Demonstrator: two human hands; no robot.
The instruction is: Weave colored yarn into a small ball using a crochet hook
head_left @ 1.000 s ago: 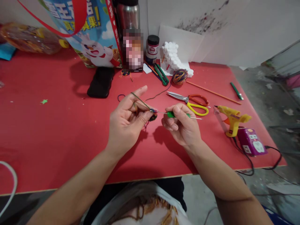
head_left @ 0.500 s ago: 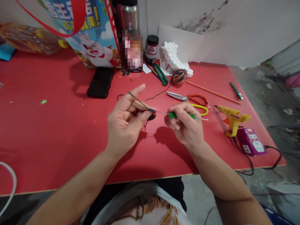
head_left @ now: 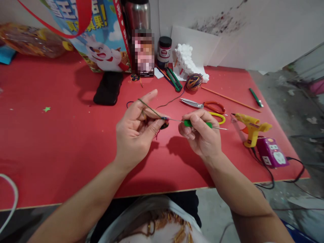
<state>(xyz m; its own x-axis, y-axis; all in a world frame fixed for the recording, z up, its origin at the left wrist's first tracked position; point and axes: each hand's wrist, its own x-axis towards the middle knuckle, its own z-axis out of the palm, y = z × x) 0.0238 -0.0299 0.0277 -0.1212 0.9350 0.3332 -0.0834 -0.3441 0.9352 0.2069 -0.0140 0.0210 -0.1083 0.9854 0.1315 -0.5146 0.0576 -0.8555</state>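
Note:
My left hand (head_left: 138,131) pinches a small dark multicoloured crochet piece (head_left: 165,125) between thumb and fingers, and a green yarn strand (head_left: 150,108) runs over its raised index finger. In my right hand (head_left: 202,131) is a crochet hook with a green handle (head_left: 187,123). The hook's thin metal shaft points left and its tip meets the top edge of the piece, where colourful loops sit. From behind my left hand the yarn leads back to a multicoloured yarn ball (head_left: 194,82).
Scissors (head_left: 192,103), a green cutter (head_left: 174,80) and an orange stick (head_left: 230,99) lie beyond my right hand. A yellow glue gun (head_left: 251,128) and purple power box (head_left: 272,152) are at the right. A black phone (head_left: 108,88) and printed bag (head_left: 106,40) are back left.
My right hand has shifted slightly right with the hook. My left hand and the crochet piece have hardly moved.

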